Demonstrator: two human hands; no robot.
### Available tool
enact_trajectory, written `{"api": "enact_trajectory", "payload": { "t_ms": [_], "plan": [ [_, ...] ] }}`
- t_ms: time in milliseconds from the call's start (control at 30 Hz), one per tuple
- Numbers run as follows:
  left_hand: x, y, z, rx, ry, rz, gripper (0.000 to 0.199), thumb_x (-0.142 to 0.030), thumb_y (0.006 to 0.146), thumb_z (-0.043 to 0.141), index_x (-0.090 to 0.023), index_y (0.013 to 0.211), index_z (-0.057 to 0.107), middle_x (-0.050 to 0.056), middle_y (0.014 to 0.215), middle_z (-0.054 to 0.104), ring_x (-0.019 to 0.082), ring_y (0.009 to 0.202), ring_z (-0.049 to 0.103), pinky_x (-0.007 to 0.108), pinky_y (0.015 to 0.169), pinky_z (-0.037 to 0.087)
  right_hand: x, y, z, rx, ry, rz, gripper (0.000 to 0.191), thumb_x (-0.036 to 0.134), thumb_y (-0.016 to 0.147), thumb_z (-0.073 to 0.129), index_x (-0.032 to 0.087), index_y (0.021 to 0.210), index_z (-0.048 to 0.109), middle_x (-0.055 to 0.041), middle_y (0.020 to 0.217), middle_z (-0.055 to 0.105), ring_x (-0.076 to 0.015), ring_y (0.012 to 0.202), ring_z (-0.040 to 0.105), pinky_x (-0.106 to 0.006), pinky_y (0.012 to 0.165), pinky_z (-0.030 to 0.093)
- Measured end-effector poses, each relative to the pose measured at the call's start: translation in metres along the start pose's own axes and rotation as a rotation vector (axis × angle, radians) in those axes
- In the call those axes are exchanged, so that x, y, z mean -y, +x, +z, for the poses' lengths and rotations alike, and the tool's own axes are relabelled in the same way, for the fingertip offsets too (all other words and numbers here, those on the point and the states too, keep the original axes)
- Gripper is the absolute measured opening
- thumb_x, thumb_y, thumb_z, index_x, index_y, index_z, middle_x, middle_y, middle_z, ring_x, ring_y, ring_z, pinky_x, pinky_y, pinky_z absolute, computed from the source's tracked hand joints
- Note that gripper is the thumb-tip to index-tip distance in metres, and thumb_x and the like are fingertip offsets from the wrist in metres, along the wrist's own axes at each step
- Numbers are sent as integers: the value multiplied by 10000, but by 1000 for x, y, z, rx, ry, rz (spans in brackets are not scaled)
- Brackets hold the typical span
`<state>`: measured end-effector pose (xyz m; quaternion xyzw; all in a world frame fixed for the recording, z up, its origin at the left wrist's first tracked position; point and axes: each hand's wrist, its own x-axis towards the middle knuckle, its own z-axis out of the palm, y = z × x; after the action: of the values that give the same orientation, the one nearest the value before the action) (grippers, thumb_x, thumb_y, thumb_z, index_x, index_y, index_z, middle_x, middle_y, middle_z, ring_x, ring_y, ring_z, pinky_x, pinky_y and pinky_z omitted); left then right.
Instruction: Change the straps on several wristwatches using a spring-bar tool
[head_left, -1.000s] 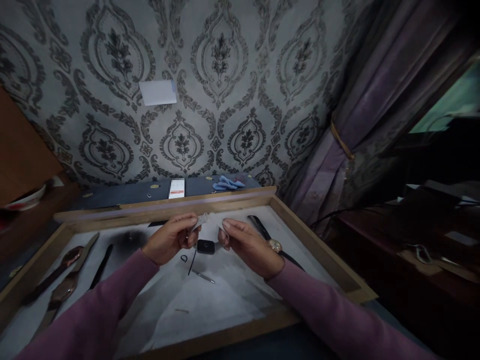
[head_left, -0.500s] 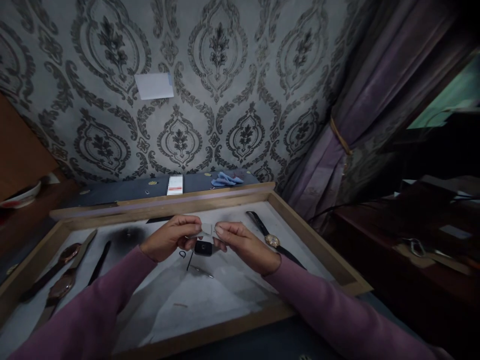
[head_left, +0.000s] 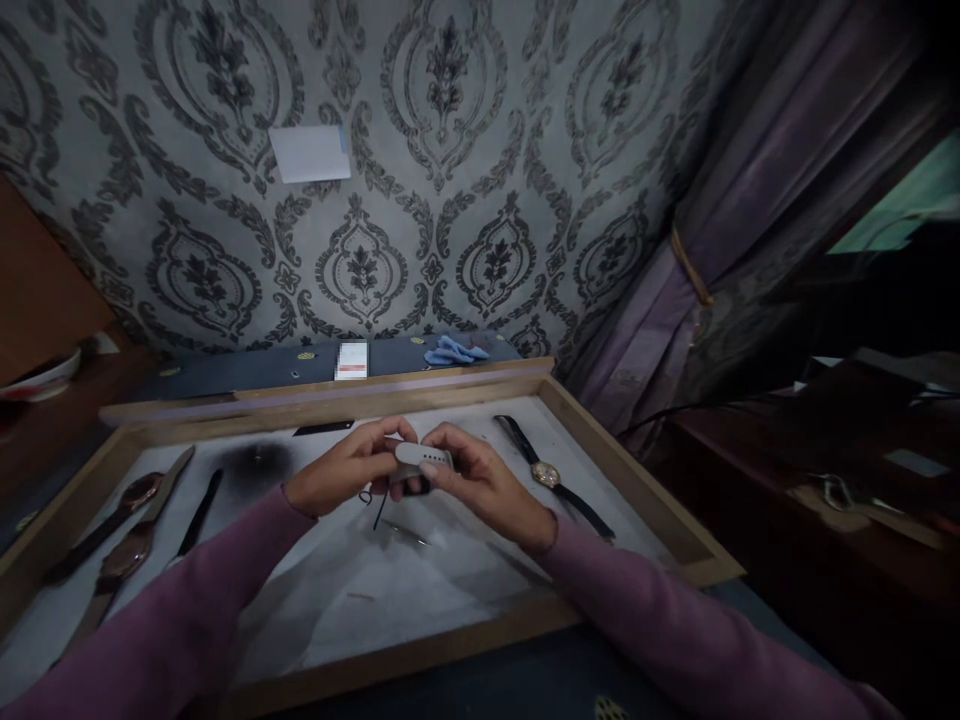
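My left hand [head_left: 347, 472] and my right hand [head_left: 501, 488] meet above the tray, both closed on a pale watch strap [head_left: 412, 455] with a row of small holes. The strap is bent over between my thumbs and fingers. Under it shows part of a dark square watch case [head_left: 416, 487], mostly covered by my fingers. Just below my hands, a slim metal tool [head_left: 407, 532] lies on the white tray lining, near a thin black rod [head_left: 381, 512] and a small black loop [head_left: 365, 497].
The wooden-rimmed tray [head_left: 420, 645] holds a gold-faced watch [head_left: 546, 474] at right, brown watches [head_left: 127, 555] and a black strap [head_left: 201, 513] at left, and a black flat piece [head_left: 324, 428] at the back. Behind it are a phone [head_left: 352, 360] and a blue cloth [head_left: 454, 350].
The strap, earlier held as separate pale ends above the watch case, now shows its holed length bent across my fingers. My hands have drawn closer together and cover more of the case.
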<state>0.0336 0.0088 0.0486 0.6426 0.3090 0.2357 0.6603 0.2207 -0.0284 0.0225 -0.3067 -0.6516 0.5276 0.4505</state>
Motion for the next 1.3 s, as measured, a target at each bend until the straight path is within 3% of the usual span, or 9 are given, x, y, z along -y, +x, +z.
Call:
{"api": "enact_trajectory", "payload": {
  "t_ms": [167, 367, 467, 567, 633, 767, 967, 1133, 1300],
  "plan": [
    [2, 3, -9, -86, -93, 31, 194, -202, 699, 583, -184, 883, 527, 2, 768, 612, 108, 627, 509, 212, 525, 314, 2, 3, -2, -156, 206, 56, 279, 433, 783, 715, 192, 796, 573, 24, 695, 566, -112, 627, 509, -252, 613, 386],
    [7, 4, -18, 47, 23, 103, 299, -159, 697, 633, -176, 995, 604, 29, 972, 600, 168, 927, 520, 264, 791, 396, 4, 7, -9, -280, 477, 157, 300, 386, 707, 778, 185, 697, 555, 42, 655, 486, -93, 592, 436, -229, 562, 325],
    [9, 4, -20, 61, 55, 73, 322, -194, 705, 681, -163, 1018, 605, 21, 910, 591, 143, 831, 513, 240, 726, 399, 5, 7, -11, -301, 527, 173, 318, 372, 686, 792, 184, 683, 535, 48, 656, 467, -91, 593, 426, -228, 565, 319],
    [12, 5, -22, 58, 65, 18, 334, -282, 737, 697, -155, 1035, 616, 2, 812, 561, 94, 629, 425, 192, 524, 304, 5, 7, -11, -284, 482, 167, 321, 366, 690, 784, 179, 659, 525, 47, 643, 454, -95, 600, 423, -233, 576, 312],
    [14, 6, -24, 27, 81, 10, 333, -326, 749, 696, -154, 1027, 636, -13, 757, 542, 81, 572, 369, 188, 489, 260, 5, 6, -11, -255, 401, 164, 310, 376, 712, 762, 178, 654, 530, 43, 628, 463, -102, 602, 416, -242, 589, 307],
    [15, 7, -25, -45, 157, 61, 328, -353, 763, 685, -162, 1030, 671, 7, 802, 598, 104, 633, 445, 208, 574, 338, 4, 5, -11, -176, 192, 122, 324, 441, 766, 703, 182, 667, 535, 33, 614, 486, -120, 615, 399, -268, 630, 309],
    [2, 5, -20, -19, 410, 198, 253, -315, 769, 675, -169, 973, 710, 59, 1056, 630, 207, 968, 551, 273, 827, 389, 6, 3, -13, -57, 34, 146, 383, 497, 795, 659, 179, 654, 498, 33, 640, 446, -121, 635, 374, -273, 645, 286],
    [-2, 3, -14, 51, 526, 218, 230, -318, 797, 651, -189, 977, 713, 35, 891, 638, 193, 856, 545, 280, 795, 394, 5, 3, -12, -39, 48, 187, 385, 473, 763, 684, 183, 631, 469, 51, 626, 372, -114, 623, 332, -268, 636, 257],
    [4, 3, -13, -5, 427, 193, 256, -291, 761, 684, -186, 994, 665, 22, 892, 626, 178, 858, 533, 278, 803, 399, 3, 4, -11, -65, 189, 266, 290, 356, 722, 697, 176, 600, 506, 41, 597, 461, -116, 608, 386, -270, 640, 283]
  ]
}}
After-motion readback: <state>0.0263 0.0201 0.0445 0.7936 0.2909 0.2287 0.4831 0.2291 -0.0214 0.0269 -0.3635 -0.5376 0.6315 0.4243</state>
